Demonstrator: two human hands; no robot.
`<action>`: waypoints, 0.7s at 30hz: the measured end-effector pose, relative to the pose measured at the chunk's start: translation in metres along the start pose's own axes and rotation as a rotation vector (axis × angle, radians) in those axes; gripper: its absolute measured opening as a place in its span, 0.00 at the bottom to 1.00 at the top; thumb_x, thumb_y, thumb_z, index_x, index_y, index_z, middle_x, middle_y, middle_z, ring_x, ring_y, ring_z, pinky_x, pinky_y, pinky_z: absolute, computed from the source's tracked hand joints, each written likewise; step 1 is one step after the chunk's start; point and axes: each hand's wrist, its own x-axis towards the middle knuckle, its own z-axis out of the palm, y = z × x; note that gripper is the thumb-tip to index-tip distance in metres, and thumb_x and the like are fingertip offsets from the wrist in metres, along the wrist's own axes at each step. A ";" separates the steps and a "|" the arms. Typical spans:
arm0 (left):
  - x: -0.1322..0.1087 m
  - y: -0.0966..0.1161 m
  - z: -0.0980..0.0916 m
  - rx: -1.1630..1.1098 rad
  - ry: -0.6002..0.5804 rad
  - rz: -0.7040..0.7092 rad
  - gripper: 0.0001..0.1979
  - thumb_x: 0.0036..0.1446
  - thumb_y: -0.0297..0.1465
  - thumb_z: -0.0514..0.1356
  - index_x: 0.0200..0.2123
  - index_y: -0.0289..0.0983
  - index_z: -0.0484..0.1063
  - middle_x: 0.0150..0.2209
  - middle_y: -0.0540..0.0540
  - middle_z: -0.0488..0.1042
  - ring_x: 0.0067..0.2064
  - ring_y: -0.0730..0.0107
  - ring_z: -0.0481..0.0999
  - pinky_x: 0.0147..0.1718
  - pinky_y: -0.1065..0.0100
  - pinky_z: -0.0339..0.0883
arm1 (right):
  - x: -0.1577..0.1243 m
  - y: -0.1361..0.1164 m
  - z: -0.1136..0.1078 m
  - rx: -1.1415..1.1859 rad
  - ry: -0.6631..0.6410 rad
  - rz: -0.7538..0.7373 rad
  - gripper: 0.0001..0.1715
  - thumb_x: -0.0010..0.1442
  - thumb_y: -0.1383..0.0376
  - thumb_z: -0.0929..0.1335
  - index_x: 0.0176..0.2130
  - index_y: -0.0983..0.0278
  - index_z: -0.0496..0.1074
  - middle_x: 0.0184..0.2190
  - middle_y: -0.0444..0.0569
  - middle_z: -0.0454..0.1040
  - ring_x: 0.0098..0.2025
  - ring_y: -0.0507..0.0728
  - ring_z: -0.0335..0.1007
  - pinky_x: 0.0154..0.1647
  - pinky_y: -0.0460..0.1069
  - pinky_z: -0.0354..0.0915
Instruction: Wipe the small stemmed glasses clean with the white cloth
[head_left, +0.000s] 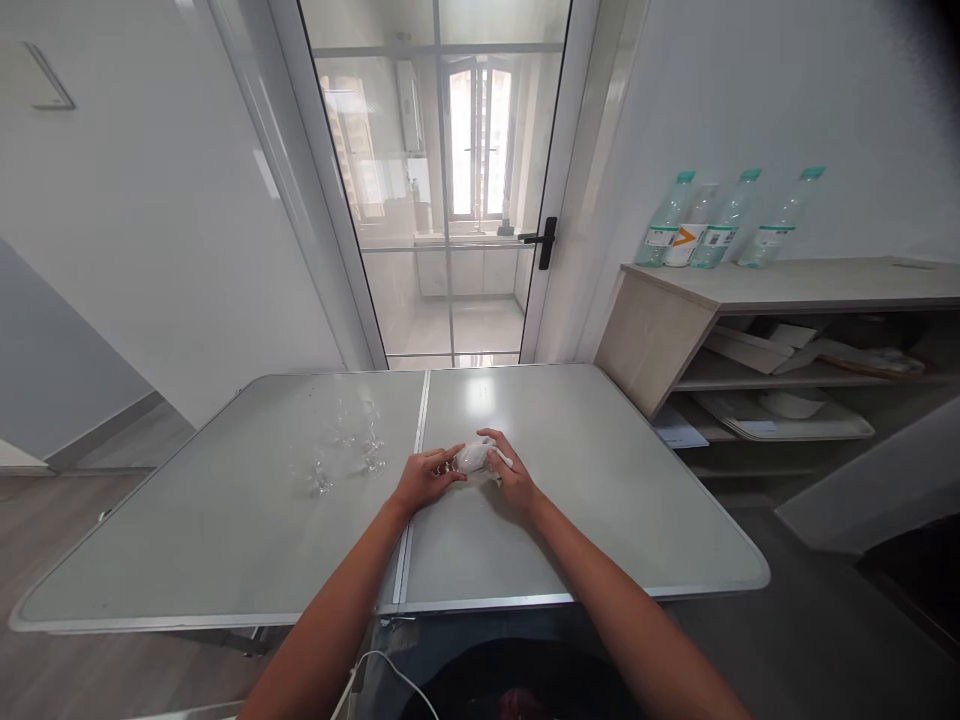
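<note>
White, crumpled cloth-or-paper bundle (pixel 474 458) with a clear, glassy end (pixel 448 466) lies nine-to-three at my twelve o'clock, clamped by the fingers of my left hand (pixel 421 482) at nine, right hand (pixel 517 482) at three.

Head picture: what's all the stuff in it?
Table: one, pale grey, front
Glasses: several (hard to count), clear, table's left
Held thing: one, clear, centre, mostly hidden
Wad: one, white, centre
Shelf: one, greyish wood, right
Bottles: four, mostly greenish, atop shelf
Shelf clutter: several, mostly pale, inside
Door: one, white and glass, behind table
Handle: one, black, on door
Window: one, white, beyond door
Wire: one, white, below table
Left hand: one, bare, on held thing
Right hand: one, bare, on wad
</note>
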 end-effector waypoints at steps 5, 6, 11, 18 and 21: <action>0.000 0.001 0.000 -0.007 0.020 0.021 0.28 0.61 0.48 0.66 0.61 0.42 0.75 0.31 0.49 0.78 0.27 0.73 0.71 0.33 0.70 0.69 | -0.003 -0.002 -0.002 0.036 0.082 -0.005 0.24 0.73 0.50 0.62 0.61 0.58 0.65 0.42 0.48 0.72 0.41 0.58 0.67 0.46 0.51 0.64; 0.000 0.001 0.001 0.022 0.019 0.029 0.27 0.62 0.47 0.65 0.61 0.43 0.75 0.31 0.49 0.78 0.27 0.73 0.71 0.33 0.70 0.68 | -0.003 -0.001 -0.001 -0.025 0.074 -0.022 0.25 0.73 0.50 0.62 0.62 0.58 0.65 0.43 0.48 0.72 0.42 0.58 0.68 0.49 0.52 0.64; -0.002 0.001 0.002 0.125 -0.031 0.059 0.25 0.64 0.46 0.63 0.61 0.44 0.75 0.32 0.49 0.80 0.27 0.73 0.72 0.33 0.70 0.68 | 0.002 0.004 0.001 -0.054 0.005 0.008 0.28 0.71 0.47 0.63 0.64 0.56 0.66 0.39 0.46 0.74 0.39 0.58 0.67 0.48 0.52 0.64; 0.000 0.001 0.001 0.096 0.018 0.021 0.27 0.62 0.49 0.65 0.60 0.44 0.77 0.30 0.49 0.79 0.26 0.72 0.71 0.33 0.70 0.67 | 0.008 0.003 -0.006 0.250 0.116 0.135 0.29 0.66 0.44 0.67 0.57 0.58 0.69 0.32 0.44 0.70 0.32 0.56 0.65 0.35 0.48 0.64; 0.001 0.003 0.001 0.115 0.036 0.018 0.27 0.63 0.49 0.64 0.60 0.42 0.76 0.30 0.48 0.79 0.27 0.71 0.72 0.33 0.69 0.67 | 0.008 0.007 -0.007 0.246 0.173 0.121 0.27 0.66 0.45 0.68 0.56 0.57 0.70 0.37 0.45 0.73 0.35 0.56 0.68 0.39 0.49 0.65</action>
